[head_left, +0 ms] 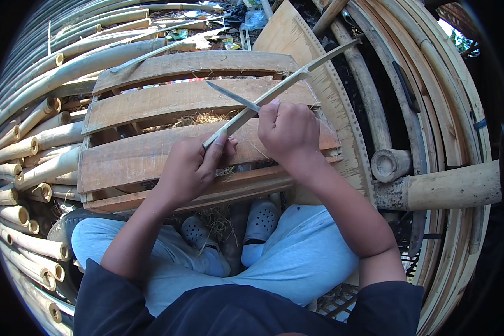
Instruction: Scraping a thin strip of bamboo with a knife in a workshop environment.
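My left hand (pixel 193 165) grips the near end of a thin pale bamboo strip (pixel 296 75) that slants up to the right over a wooden pallet (pixel 151 103). My right hand (pixel 288 131) is closed on the handle of a knife (pixel 232 95). Its grey blade points up to the left and lies against the strip just above my right fist. Both hands hover over the pallet's middle slats, close together.
Bamboo poles (pixel 33 148) are stacked along the left. Curved bamboo strips and a thick pole (pixel 448 187) lie at the right, with a short cut bamboo piece (pixel 389 164). My knees and grey clogs (pixel 260 215) sit below the pallet. Shavings litter the slats.
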A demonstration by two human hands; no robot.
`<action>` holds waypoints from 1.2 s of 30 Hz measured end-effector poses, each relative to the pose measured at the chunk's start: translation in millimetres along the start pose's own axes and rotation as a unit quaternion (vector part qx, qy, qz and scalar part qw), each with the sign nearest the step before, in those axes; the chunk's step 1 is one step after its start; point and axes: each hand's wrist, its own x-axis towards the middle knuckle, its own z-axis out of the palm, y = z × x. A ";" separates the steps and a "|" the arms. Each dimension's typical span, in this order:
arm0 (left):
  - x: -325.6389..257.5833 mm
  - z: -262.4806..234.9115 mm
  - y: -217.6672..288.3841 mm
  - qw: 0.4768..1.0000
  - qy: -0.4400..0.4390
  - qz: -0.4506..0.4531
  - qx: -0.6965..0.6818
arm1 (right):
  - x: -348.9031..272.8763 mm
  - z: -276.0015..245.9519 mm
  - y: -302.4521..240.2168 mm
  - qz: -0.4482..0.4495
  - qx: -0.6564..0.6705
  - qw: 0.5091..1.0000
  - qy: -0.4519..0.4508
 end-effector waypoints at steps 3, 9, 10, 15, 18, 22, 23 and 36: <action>-7.8 -1.8 -7.1 0.994 -0.041 0.069 0.072 | -21.5 -2.2 -9.3 -0.084 0.075 0.992 -0.055; -4.2 1.8 -6.8 0.999 0.033 0.013 -0.032 | -10.7 1.6 -8.0 -0.022 0.004 1.000 -0.020; -6.1 -0.4 -7.3 1.000 0.008 0.021 0.010 | -13.2 0.5 -5.5 -0.051 0.013 0.998 -0.022; -0.6 0.8 -4.7 0.999 0.017 -0.008 -0.046 | -13.9 5.7 -13.5 -0.064 0.028 0.998 0.000; -7.1 0.2 -6.1 0.998 -0.002 0.034 0.060 | -6.6 9.4 -0.1 -0.110 0.036 0.993 0.020; -1.4 -1.6 -4.3 1.000 0.019 0.019 -0.011 | -16.7 3.8 -17.4 -0.124 0.000 0.992 0.035; -2.2 -1.9 -7.0 1.000 0.018 0.018 -0.012 | -20.2 2.1 -21.9 -0.152 0.031 0.988 0.011; -5.8 3.7 -10.8 0.998 0.028 0.048 0.037 | -16.9 2.3 -10.7 -0.216 0.064 0.974 0.026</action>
